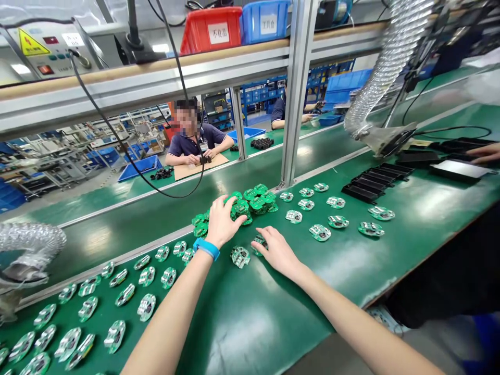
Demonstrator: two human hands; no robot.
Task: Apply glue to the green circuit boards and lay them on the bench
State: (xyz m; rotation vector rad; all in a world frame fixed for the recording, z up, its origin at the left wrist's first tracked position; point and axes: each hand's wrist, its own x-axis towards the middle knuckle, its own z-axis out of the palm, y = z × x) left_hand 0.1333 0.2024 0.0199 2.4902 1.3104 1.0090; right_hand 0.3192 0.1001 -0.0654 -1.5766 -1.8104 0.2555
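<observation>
Handling circuit boards (240, 257); red bin (213, 18) labelled 不良品, blue bin (265, 22) 工具盒.

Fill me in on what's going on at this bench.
Someone is handling green circuit boards bare-handed. The left hand is at the heaped boards; whether it grips one is unclear. The right hand has its fingers at a single board, beside another lying on the green table. More boards lie spread out to both sides.
</observation>
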